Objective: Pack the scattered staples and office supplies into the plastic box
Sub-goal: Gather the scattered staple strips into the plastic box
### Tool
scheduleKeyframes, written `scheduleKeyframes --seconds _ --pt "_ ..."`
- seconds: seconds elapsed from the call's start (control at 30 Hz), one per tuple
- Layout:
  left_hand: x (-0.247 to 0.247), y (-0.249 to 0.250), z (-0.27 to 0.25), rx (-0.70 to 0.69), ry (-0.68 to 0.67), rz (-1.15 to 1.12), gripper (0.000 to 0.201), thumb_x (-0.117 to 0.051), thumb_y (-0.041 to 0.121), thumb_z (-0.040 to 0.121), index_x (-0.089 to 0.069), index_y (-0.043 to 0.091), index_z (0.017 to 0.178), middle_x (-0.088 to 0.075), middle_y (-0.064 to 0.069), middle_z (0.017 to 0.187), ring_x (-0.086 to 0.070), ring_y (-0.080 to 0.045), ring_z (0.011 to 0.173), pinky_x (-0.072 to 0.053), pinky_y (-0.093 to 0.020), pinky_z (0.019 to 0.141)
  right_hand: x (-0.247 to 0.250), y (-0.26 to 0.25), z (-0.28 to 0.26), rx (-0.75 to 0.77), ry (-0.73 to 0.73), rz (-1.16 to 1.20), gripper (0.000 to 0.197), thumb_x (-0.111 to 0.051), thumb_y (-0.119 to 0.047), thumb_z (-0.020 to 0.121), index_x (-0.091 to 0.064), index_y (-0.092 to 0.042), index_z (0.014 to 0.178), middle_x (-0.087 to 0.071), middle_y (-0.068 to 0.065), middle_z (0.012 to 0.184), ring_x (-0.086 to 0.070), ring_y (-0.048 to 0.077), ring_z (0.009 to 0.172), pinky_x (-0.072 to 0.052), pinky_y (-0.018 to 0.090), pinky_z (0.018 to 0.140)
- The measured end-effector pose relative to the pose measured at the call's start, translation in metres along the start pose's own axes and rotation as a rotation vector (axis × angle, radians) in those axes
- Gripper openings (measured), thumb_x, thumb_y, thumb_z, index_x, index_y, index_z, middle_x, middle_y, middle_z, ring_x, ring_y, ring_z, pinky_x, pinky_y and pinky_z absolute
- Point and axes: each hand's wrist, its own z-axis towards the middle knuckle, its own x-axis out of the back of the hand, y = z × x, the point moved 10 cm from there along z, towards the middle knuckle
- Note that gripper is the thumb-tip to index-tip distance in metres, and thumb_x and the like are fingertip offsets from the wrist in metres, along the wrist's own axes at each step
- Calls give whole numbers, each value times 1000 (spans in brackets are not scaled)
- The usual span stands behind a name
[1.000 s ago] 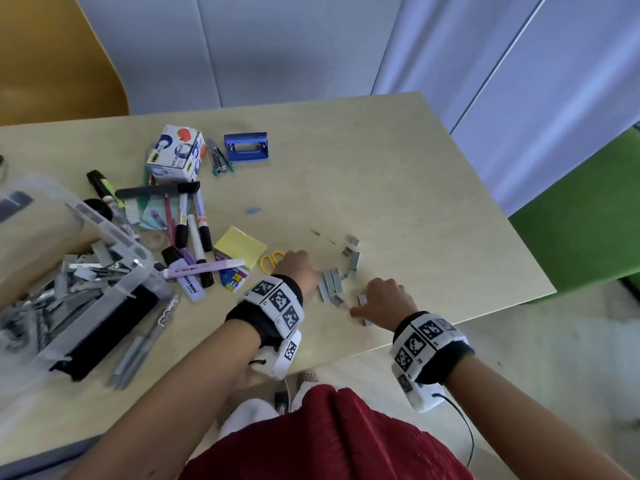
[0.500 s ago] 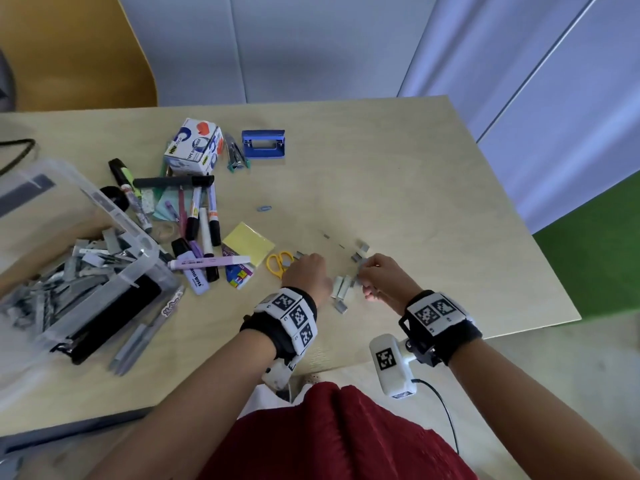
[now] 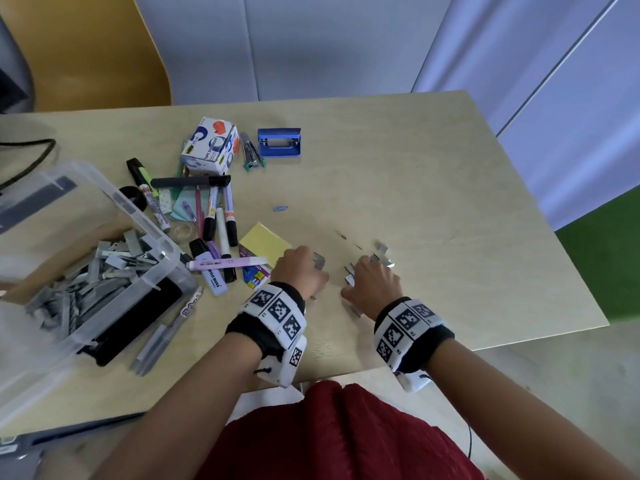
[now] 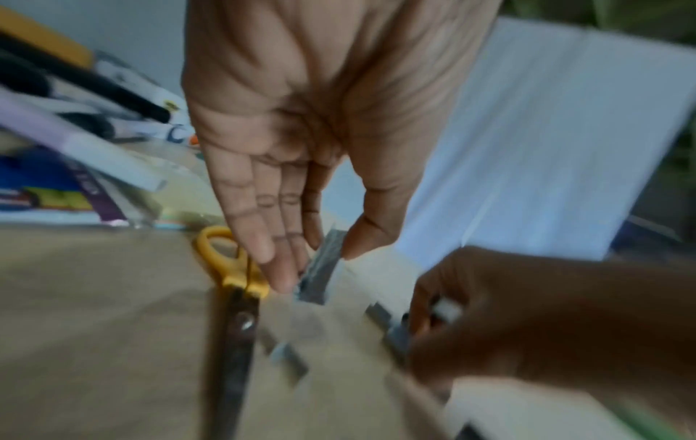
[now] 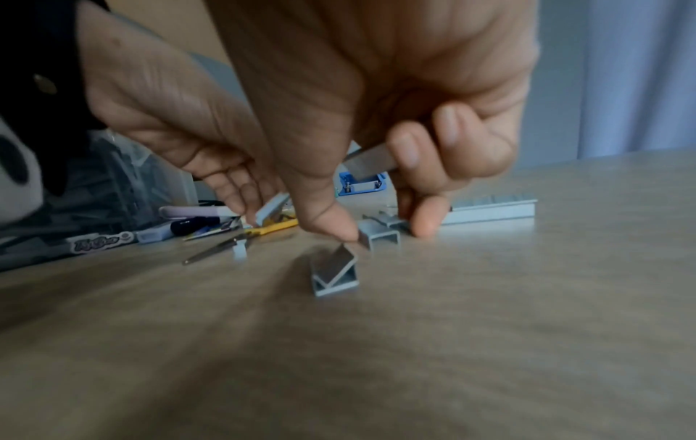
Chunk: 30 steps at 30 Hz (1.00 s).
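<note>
Grey staple strips lie scattered on the wooden table between my two hands. My left hand pinches one short staple strip between thumb and fingers, just above the table beside the yellow-handled scissors. My right hand keeps a staple strip tucked under its curled fingers, while thumb and forefinger touch loose staples on the table. Another small staple piece lies nearer the camera. The clear plastic box at the left holds many staple strips.
Markers and pens, a yellow sticky pad, a tape dispenser carton, a blue hole punch and a blue paper clip lie left of and beyond my hands. The table's front edge runs just below my wrists.
My right hand has moved from the table's front edge into the staple pile. My left hand has come off the table with a strip. The head view has shifted.
</note>
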Motion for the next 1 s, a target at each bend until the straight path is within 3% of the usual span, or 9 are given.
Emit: scheduleKeyframes --seconds 0.1,0.2,0.37,0.57,0.7,0.8,0.87,0.93,1.0 --pt "4 -12 7 65 -10 -361 12 -64 12 78 -53 9 75 -57 -6 79 -54 -21 73 -45 -31 66 -2 3 2 15 -5 7 16 -58 -16 78 -44 -10 84 -46 3 82 -49 25 74 -37 30 63" --pt "-13 -18 8 150 -168 -804 15 -58 3 85 -51 11 74 -57 -5 62 -52 -14 50 -49 -30 60 -2 14 5 -35 -53 111 31 -63 -20 72 -35 -13 62 -39 -2 63 -43 21 62 -32 25 51" --pt "-30 -20 3 293 -323 -1211 21 -40 15 94 -56 9 82 -48 -5 70 -47 -15 62 -46 -30 63 28 13 4 -14 14 371 38 -68 -23 71 -38 -14 49 -40 -2 51 -38 14 56 -29 22 47" --pt "-49 0 -7 392 -461 -1676 37 -33 34 96 -52 6 81 -60 -8 66 -60 -20 57 -52 -29 61 48 -35 -4 172 -9 376 31 -70 -28 70 -56 -1 65 -42 -3 53 -36 9 53 -27 21 52" --pt "-51 8 -10 418 -448 -1792 41 -30 36 98 -52 6 81 -62 -7 56 -61 -17 46 -50 -18 47 43 -53 -3 223 -37 213 34 -69 -32 72 -42 -17 58 -39 -7 56 -37 10 56 -26 23 52" --pt "-51 1 -9 475 -354 -1778 38 -29 29 99 -52 5 80 -62 -9 54 -59 -19 54 -49 -25 58 50 -59 -1 247 -15 251 15 -61 -24 80 -56 -10 81 -44 -7 65 -43 16 69 -27 19 52" --pt "-52 -6 -8 520 -298 -1747 34 -32 23 99 -52 6 78 -60 -9 58 -56 -20 63 -46 -30 65 53 -66 0 281 -29 293 12 -55 -15 83 -55 -7 92 -49 -3 74 -46 19 78 -28 24 55" --pt "-55 -6 -9 536 -301 -1710 34 -32 19 98 -53 7 76 -60 -8 59 -59 -17 57 -46 -25 56 48 -77 0 314 -55 261 24 -51 -13 85 -55 -4 107 -58 8 92 -50 24 91 -30 24 66" --pt "-58 -7 -10 575 -295 -1716 33 -32 20 98 -49 11 72 -57 -2 45 -58 -12 40 -44 -14 43 41 -84 0 333 -57 221 30 -50 -13 87 -54 -3 114 -60 13 103 -52 26 99 -34 26 72"
